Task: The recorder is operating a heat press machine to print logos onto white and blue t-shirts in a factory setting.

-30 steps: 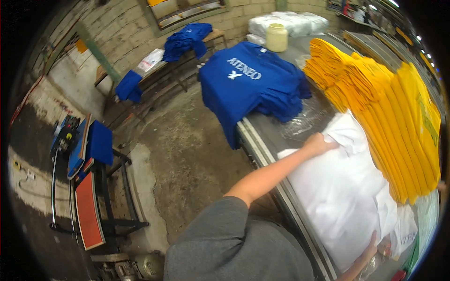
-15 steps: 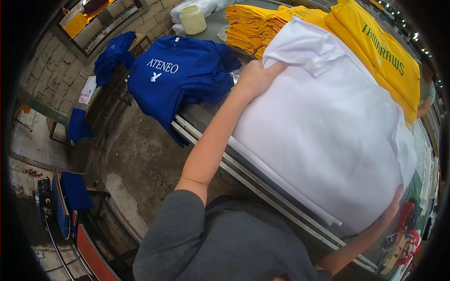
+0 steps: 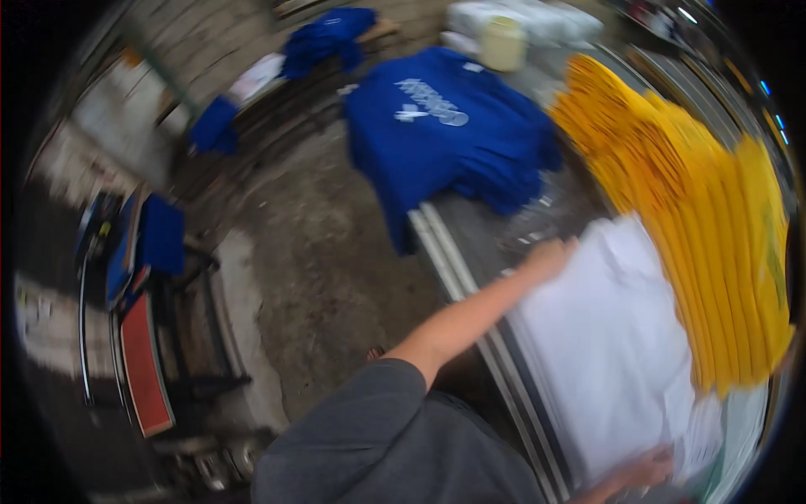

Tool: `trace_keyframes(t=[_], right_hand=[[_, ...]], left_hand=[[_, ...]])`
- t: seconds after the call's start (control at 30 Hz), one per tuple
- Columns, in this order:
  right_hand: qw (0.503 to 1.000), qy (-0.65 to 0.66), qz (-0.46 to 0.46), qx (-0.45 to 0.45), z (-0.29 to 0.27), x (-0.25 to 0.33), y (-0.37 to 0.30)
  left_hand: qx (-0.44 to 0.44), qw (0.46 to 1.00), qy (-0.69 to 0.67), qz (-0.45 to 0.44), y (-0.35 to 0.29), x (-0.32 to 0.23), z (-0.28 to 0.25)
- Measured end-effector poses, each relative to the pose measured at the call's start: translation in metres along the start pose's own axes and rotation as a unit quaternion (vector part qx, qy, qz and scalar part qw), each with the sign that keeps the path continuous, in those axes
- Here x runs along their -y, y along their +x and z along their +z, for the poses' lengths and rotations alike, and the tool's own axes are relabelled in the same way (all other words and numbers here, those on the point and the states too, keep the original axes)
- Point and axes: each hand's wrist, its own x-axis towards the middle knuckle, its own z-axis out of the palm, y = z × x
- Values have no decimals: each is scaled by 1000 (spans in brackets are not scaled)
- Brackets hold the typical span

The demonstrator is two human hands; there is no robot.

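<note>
A white cloth garment (image 3: 609, 353), possibly a shirt, lies spread over the table at the right. My left hand (image 3: 547, 259) is closed on its far left edge, thumb side up, though motion blurs the fingertips. At the near end of the cloth rests my right hand (image 3: 648, 467), too smeared to make out its fingers. Right beside the white garment stand stacks of folded yellow shirts (image 3: 714, 286). A pile of blue shirts (image 3: 453, 126) with white print lies beyond my left hand, partly hanging over the table's edge.
Metal rails (image 3: 512, 370) run along the table's left edge. A pale plastic jar (image 3: 502, 44) stands behind the blue pile, near white wrapped bundles (image 3: 537, 21). More blue garments (image 3: 327, 42) lie on a bench. A red-topped board (image 3: 147, 361) stands at the left.
My view has turned left, so everything appears shifted and blurred. The white garment now looks flatter and lower in view. Both hands remain at its far and near ends.
</note>
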Motion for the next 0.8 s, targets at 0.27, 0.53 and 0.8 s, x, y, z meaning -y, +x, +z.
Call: trace_keyframes(t=[0.27, 0.53, 0.8], right_hand=[[940, 228, -245, -72, 14, 192, -18], [834, 440, -331, 33, 2, 470, -182], [467, 556, -577, 374, -193, 726, -435]], left_hand=[[-23, 991, -78, 110, -219, 104, -167], [-254, 904, -119, -323, -420, 329, -322], [-475, 753, -314, -329, -504, 422, -429]])
